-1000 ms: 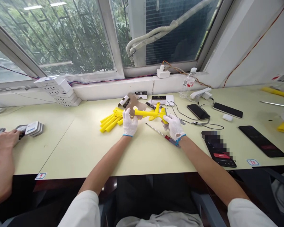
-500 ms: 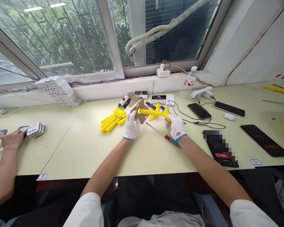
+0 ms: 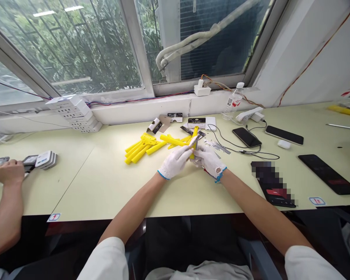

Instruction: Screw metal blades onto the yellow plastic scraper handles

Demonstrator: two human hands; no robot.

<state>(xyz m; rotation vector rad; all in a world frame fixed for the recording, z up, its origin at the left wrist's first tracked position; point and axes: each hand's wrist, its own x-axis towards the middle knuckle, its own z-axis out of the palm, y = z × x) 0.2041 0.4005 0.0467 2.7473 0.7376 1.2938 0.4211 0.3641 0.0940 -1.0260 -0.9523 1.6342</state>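
Observation:
My left hand (image 3: 175, 160) and my right hand (image 3: 209, 160), both in white gloves, meet at the head of a yellow plastic scraper (image 3: 172, 140). Its handle points left, above my left hand. Both hands are closed on it, though the fingertips partly hide the head. A thin grey strip, perhaps a blade, shows upright between the fingers. Just beyond my right hand lie metal blades (image 3: 218, 146) and small bits. More yellow scrapers (image 3: 140, 147) are piled to the left, others behind the held one. A screwdriver is almost wholly hidden beneath my right hand.
Black-and-white packaging cards (image 3: 196, 123) lie at the back. Phones (image 3: 246, 137), a cable, an earbud case (image 3: 284, 144) and a plastic bottle (image 3: 235, 102) occupy the right. At far left, another person's hand (image 3: 10, 171) is beside stacked devices (image 3: 46, 160); white boxes (image 3: 72, 112) stand by the window.
My left hand has moved right to the scraper's head, meeting my right hand. The brown cardboard it was at is no longer visible there. The scraper has come lower and nearer.

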